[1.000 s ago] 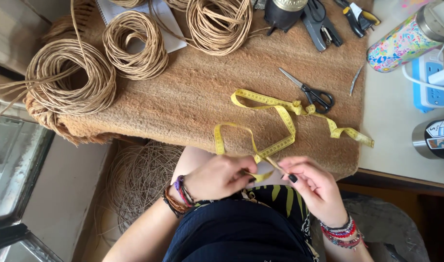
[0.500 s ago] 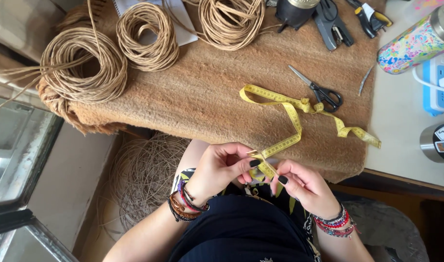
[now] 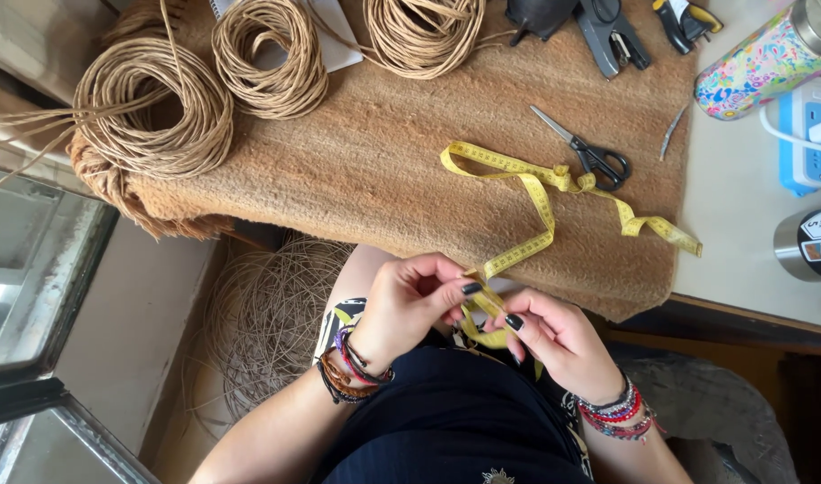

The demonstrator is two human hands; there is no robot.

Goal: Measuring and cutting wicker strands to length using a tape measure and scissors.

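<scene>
Low centre of frame: left hand [image 3: 410, 309] & right hand [image 3: 558, 336] both pinched shut on the yellow tape measure [image 3: 540, 202], fingers curled tight. Tape ran up across the brown mat [image 3: 384, 170] twd scissors [image 3: 585, 152], centre-right.

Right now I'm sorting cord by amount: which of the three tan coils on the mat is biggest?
The leftmost coil, hanging over the mat's left edge; the middle coil is clearly smaller, and the top coil is cut off by the frame.
</scene>
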